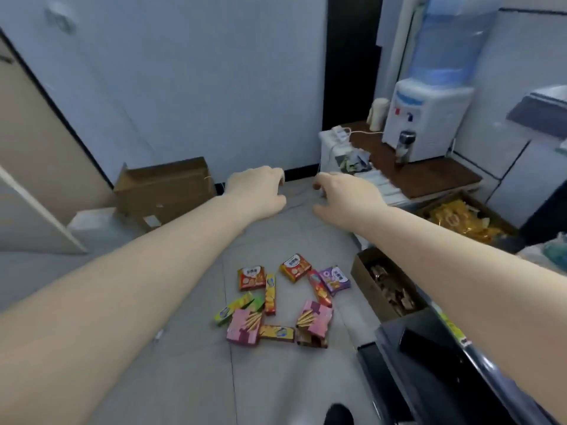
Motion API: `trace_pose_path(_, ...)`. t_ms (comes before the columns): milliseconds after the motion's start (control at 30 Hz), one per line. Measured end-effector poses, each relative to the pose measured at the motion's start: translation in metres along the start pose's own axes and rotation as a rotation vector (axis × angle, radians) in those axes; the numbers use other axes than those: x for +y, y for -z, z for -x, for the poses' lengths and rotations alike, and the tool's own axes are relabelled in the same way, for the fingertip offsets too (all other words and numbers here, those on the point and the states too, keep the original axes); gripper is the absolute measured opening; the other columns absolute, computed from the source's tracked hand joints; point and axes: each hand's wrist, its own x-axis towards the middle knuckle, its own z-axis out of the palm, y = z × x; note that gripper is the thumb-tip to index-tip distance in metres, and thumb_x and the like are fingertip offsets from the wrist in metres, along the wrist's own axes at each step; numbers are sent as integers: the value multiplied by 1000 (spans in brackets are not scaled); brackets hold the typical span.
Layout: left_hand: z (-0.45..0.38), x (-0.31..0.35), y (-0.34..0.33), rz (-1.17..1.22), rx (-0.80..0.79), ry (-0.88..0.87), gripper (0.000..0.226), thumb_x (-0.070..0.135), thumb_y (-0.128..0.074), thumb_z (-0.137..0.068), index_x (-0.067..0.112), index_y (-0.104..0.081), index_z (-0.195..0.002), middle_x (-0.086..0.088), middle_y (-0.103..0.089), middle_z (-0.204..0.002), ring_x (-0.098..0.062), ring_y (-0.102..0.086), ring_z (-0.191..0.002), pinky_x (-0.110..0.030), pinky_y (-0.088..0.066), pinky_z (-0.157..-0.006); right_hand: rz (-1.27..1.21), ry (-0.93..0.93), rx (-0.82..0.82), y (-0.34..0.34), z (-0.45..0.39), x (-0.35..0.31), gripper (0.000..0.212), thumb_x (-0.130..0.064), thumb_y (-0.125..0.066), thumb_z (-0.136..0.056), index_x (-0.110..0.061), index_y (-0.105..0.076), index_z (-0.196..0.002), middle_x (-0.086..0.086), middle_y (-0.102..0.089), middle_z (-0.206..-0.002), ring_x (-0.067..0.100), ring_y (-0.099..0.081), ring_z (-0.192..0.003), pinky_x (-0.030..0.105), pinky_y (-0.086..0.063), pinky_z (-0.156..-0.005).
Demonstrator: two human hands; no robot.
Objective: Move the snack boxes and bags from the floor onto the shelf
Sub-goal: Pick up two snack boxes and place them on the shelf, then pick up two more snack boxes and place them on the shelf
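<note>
While the snack boxes (276, 302) are scattered on the tiled floor (190, 378), the left hand (257, 191) and right hand (343, 197) are held out above them, loosely curled and empty.

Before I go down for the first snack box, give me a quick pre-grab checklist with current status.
1. Left hand free: ok, fingers loosely curled, holding nothing.
2. Right hand free: ok, holding nothing.
3. Snack boxes in view on the floor: ok, all clustered below the hands.
4. Hands at the boxes: not ok, both hover well above the pile.
5. Boxes separable: not ok, several touch or overlap, such as the pink box over the green box.
6. Shelf slot ready: cannot tell, no shelf space is clearly in view.
</note>
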Motion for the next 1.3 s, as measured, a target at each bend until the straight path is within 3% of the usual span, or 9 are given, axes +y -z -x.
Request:
trace_pose_path(233,-70,-81,-129,84,-260,246,32,27,-50,-89,19,-52,-120,-4,-57,-123,-27,-55,-112,-37,-48,-88,-92,-75,-329,-147,-105,33,42,-33,-55,-85,-17,-49,-123,4,-57,-122,25,-55,-109,35,-47,-83)
trace_pose_path(467,-118,-163,-282,281,-551,630,36,27,-53,-86,17,-53,-121,-8,-58,-122,-28,-56,-114,-36,-46,-95,-220,-197,-590,-304,-201,59,33,-29,-52,-85,-15,-53,-115,8,-60,-118,29,-56,-109,31,-41,-78)
trace_pose_path(700,-122,-218,-443,447,-645,917,45,24,-54,-87,17,-46,-131,-6,-50,-133,-26,-54,-116,-33,-44,-94,-307,-398,-859,-490,-226,84,42,-33,-57,-85,-15,-49,-121,5,-60,-117,25,-58,-105,33,-47,-82)
trace_pose_path(767,-120,-229,-488,514,-648,992,46,23,-55,-86,15,-45,-131,-9,-50,-132,-27,-55,-113,-35,-45,-95,-319,-464,-885,-532,-223,90,39,-32,-57,-84,-14,-51,-118,7,-61,-113,26,-59,-98,33,-47,-78)
trace_pose_path(867,-121,-241,-581,711,-626,1180,44,18,-57,-86,10,-46,-128,-13,-55,-124,-25,-52,-94,-30,-42,-80,-304,-562,-916,-624,-218,96,33,-27,-55,-83,-10,-53,-110,11,-63,-103,26,-53,-87,32,-45,-76)
trace_pose_path(1000,-116,-254,-706,1003,-571,1479,56,19,-60,-85,8,-39,-136,-13,-49,-134,-30,-50,-114,-34,-40,-84,-341,-612,-970,-744,-204,84,41,-28,-60,-81,-6,-53,-114,13,-63,-109,30,-60,-100,32,-46,-80)
trace_pose_path(1133,-98,-272,-812,1080,-411,1760,70,21,-69,-79,10,-32,-137,-14,-47,-136,-31,-49,-120,-44,-44,-100,-296,-527,-1031,-852,-181,67,49,-32,-63,-79,-9,-49,-120,12,-55,-123,31,-55,-113,36,-48,-90)
trace_pose_path(1233,-78,-281,-871,1220,-401,2024,87,39,-75,-74,18,-24,-141,-11,-40,-136,-34,-44,-123,-49,-44,-92,-155,-422,-1000,-916,-159,60,58,-37,-66,-78,-13,-44,-126,10,-47,-128,30,-47,-121,41,-44,-95)
trace_pose_path(1300,-67,-284,-901,1422,-357,2068,86,49,-75,-69,23,-31,-139,-10,-43,-137,-32,-46,-119,-50,-42,-87,-52,-326,-970,-947,-147,58,65,-36,-67,-78,-15,-37,-132,8,-41,-133,30,-40,-126,41,-38,-96)
